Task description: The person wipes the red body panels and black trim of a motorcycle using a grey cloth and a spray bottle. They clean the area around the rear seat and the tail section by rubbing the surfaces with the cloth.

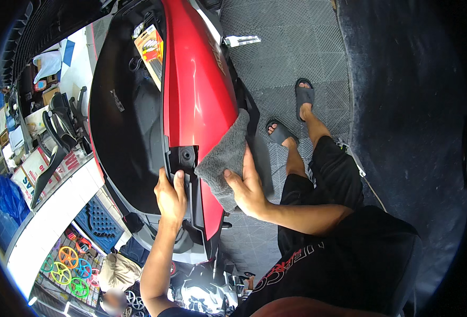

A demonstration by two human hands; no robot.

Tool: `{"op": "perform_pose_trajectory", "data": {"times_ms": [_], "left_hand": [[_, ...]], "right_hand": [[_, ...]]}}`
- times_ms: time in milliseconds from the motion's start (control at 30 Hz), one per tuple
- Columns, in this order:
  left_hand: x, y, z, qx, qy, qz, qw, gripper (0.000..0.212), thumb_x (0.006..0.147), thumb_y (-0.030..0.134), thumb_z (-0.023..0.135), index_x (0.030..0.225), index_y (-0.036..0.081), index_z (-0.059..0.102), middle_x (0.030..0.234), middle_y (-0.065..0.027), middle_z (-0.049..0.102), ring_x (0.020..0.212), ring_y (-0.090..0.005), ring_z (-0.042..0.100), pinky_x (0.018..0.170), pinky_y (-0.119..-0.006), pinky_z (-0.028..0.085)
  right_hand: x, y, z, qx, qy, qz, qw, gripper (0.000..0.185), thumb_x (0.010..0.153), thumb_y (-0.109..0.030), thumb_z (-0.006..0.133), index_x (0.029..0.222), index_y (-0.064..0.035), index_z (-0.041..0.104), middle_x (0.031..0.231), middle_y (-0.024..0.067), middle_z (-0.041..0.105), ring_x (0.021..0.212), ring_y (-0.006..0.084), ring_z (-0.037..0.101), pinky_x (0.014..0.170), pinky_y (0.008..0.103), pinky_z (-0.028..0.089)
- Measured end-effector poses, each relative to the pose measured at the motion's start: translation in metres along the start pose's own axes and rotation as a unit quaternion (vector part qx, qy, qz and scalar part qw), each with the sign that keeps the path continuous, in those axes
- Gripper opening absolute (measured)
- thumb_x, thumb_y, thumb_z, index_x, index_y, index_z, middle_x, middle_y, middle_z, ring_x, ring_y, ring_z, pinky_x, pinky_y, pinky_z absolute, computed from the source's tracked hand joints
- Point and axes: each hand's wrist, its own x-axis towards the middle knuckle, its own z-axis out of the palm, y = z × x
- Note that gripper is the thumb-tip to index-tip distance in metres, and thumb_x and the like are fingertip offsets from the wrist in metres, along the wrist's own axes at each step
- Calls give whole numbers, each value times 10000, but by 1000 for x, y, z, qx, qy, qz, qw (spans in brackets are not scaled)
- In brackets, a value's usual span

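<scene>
In the head view, my right hand [249,186] presses a grey microfibre cloth [227,158] against the red side panel [194,95] of a motor scooter. Thumb and fingers hold the cloth near its lower right edge. My left hand [171,196] grips the black plastic rim at the end of the under-seat storage compartment [134,119], its thumb along the top; the fingertips are partly hidden. A round mounting hole [186,155] in a black bracket sits just above that hand. Inside the compartment lies a carded package [151,53], with dark cables beside it.
Beyond the scooter, a white counter [55,222] bears cardboard boxes [35,170] and black scooter parts [55,142]. Colourful wheels [68,257] hang at lower left, near a person in beige [118,271]. Grey matting [285,47] covers the floor under my sandals [283,132].
</scene>
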Motion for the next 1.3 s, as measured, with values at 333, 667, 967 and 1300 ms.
{"op": "perform_pose_trajectory", "data": {"times_ms": [333, 667, 967, 1300], "left_hand": [[-2, -4, -3, -35, -13, -17, 999, 355, 1033, 289, 604, 1148, -45, 567, 884, -262, 683, 811, -447, 698, 720, -453, 536], [-3, -6, 5, -29, 14, 21, 999, 457, 1058, 323, 562, 1149, -126, 570, 721, -225, 649, 610, -288, 641, 604, -412, 489], [5, -30, 14, 113, 97, 154, 977, 388, 1065, 359, 485, 1201, 17, 606, 946, -315, 658, 861, -502, 684, 771, -581, 543], [-289, -19, -36, -428, 391, 270, 769, 404, 961, 252, 668, 1248, -24, 605, 1328, -201, 599, 1232, -341, 589, 1028, -430, 466]], "right_hand": [[213, -7, -18, 248, 96, 265, 927, 362, 1071, -231, 473, 1396, -91, 551, 1212, 69, 688, 1055, 187, 676, 947, 383, 560], [164, -6, -21, 301, 55, 288, 908, 464, 1086, -421, 391, 1307, -71, 599, 1171, 109, 703, 1040, 254, 701, 831, 452, 612], [-155, 49, 7, -205, -115, -199, 952, 804, 933, 13, 563, 1610, 47, 129, 1631, 314, 270, 1512, 336, 325, 1210, 388, 286], [-242, -101, -49, 71, -256, 150, 952, 660, 1023, -383, 483, 1560, -15, 372, 1580, 194, 416, 1456, 348, 407, 1203, 504, 321]]}}
